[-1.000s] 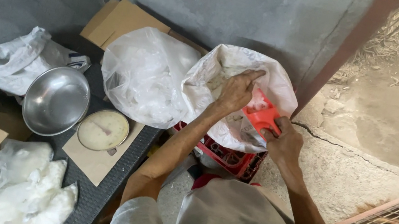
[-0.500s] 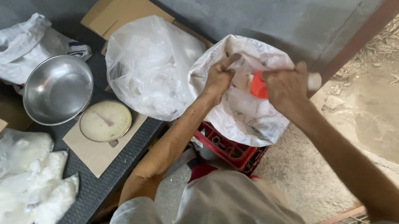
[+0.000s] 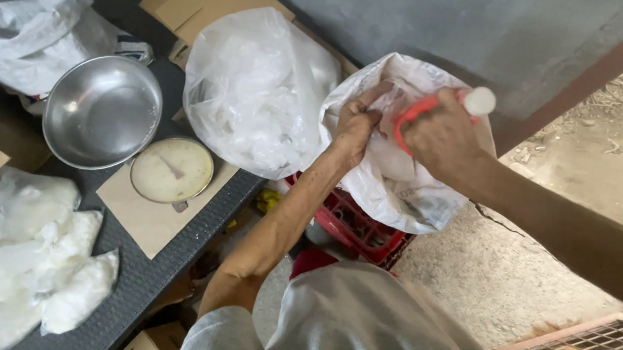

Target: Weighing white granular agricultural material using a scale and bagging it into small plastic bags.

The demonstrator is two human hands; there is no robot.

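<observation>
two hands [image 3: 402,127] grip a crinkled white plastic sack [image 3: 401,189] and red scoop [image 3: 412,116]

A dark ribbed bench [image 3: 144,282] carries a round steel bowl [image 3: 102,111], a round dial scale [image 3: 171,169] on flat brown cardboard [image 3: 154,221], crumpled white sacks [image 3: 24,42], and filled clear plastic bags [image 3: 24,254].
</observation>
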